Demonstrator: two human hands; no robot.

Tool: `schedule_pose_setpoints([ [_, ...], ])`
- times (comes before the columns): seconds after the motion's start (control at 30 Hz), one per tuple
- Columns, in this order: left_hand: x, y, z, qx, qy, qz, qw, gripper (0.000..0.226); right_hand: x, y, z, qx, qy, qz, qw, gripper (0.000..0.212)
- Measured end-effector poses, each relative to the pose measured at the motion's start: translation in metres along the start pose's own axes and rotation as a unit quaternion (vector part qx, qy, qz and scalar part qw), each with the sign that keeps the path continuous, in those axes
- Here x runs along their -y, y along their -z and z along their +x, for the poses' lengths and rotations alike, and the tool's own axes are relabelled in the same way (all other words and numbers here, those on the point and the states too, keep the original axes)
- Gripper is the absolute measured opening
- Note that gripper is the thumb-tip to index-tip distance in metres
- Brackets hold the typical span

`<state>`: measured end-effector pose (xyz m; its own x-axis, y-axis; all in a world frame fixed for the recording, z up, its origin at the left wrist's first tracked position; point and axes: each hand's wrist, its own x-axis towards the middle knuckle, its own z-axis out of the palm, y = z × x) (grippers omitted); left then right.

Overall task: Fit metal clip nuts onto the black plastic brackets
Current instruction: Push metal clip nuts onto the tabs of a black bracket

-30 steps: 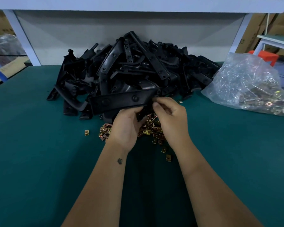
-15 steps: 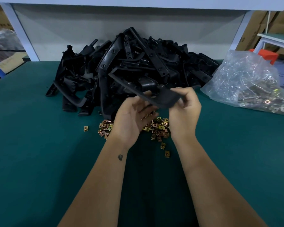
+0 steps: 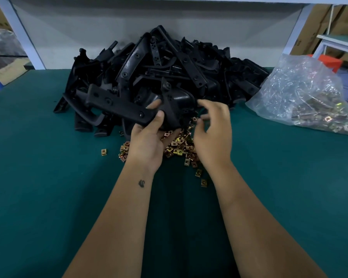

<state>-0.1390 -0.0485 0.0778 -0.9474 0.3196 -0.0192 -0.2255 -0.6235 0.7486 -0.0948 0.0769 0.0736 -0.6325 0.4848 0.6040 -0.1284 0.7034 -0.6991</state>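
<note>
Likely factory assembly bench — heaped brackets (image 3: 169, 77), bagged clip nuts (image 3: 309, 105), cartons (image 3: 317, 27) behind.

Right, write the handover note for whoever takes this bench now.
Left hand grips one black bracket above the loose clip nuts.
Right hand is free, fingers loosely curled, blurred, beside the bracket; holds nothing I can see.
Bracket pile sits at the back of the green table; bag of nuts is on the right.
No fitted nut is visible on the held bracket. Left: pick a nut, clip it on.
</note>
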Motion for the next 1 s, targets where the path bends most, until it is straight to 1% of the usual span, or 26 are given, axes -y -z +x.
schedule_pose_setpoints([
  [0.03,0.000,0.000,0.000,0.005,0.000,-0.006,1.000,0.023,-0.005,0.003,0.004,-0.012,-0.043,-0.022,0.999,0.039],
  [0.1,0.001,0.001,0.000,0.017,0.002,-0.010,1.000,0.026,-0.019,0.012,0.011,-0.024,-0.099,-0.067,0.992,0.036],
  [0.2,0.002,0.000,0.000,0.006,0.012,-0.019,1.000,0.028,-0.038,0.022,0.020,-0.016,-0.158,-0.094,0.983,0.039],
  [0.3,0.001,0.001,0.002,-0.015,0.018,-0.016,1.000,0.027,-0.047,0.025,0.027,0.045,-0.219,-0.101,0.969,0.050],
  [0.37,0.002,0.001,0.003,-0.019,0.021,-0.017,0.999,0.026,-0.049,0.025,0.032,0.101,-0.243,-0.141,0.954,0.057],
  [0.47,0.002,0.000,0.004,-0.029,0.025,-0.013,0.999,0.025,-0.051,0.021,0.042,0.166,-0.257,-0.220,0.926,0.057],
  [0.57,0.002,0.000,0.005,-0.037,0.035,-0.001,0.999,0.024,-0.052,0.014,0.045,0.187,-0.249,-0.298,0.903,0.055],
  [0.63,0.002,0.001,0.005,-0.042,0.042,-0.002,0.998,0.023,-0.051,0.012,0.040,0.160,-0.227,-0.303,0.912,0.047],
  [0.73,0.002,0.000,0.005,-0.044,0.055,-0.021,0.997,0.023,-0.053,0.014,0.035,0.076,-0.204,-0.225,0.950,0.027],
  [0.77,0.002,0.000,0.006,-0.045,0.057,-0.026,0.997,0.023,-0.053,0.016,0.034,0.059,-0.203,-0.203,0.956,0.026],
  [0.8,0.002,0.000,0.006,-0.046,0.059,-0.028,0.997,0.024,-0.053,0.016,0.034,0.058,-0.205,-0.195,0.957,0.031],
  [0.83,0.002,0.000,0.006,-0.047,0.060,-0.027,0.997,0.024,-0.052,0.016,0.034,0.074,-0.206,-0.207,0.954,0.039],
  [0.9,0.003,0.000,0.007,-0.048,0.059,-0.021,0.997,0.024,-0.051,0.014,0.035,0.127,-0.204,-0.271,0.932,0.050],
  [0.97,0.003,0.001,0.007,-0.048,0.058,-0.018,0.997,0.024,-0.050,0.012,0.035,0.149,-0.193,-0.308,0.920,0.047],
  [1.0,0.003,0.001,0.007,-0.048,0.058,-0.018,0.997,0.023,-0.051,0.012,0.035,0.141,-0.186,-0.303,0.924,0.041],
])
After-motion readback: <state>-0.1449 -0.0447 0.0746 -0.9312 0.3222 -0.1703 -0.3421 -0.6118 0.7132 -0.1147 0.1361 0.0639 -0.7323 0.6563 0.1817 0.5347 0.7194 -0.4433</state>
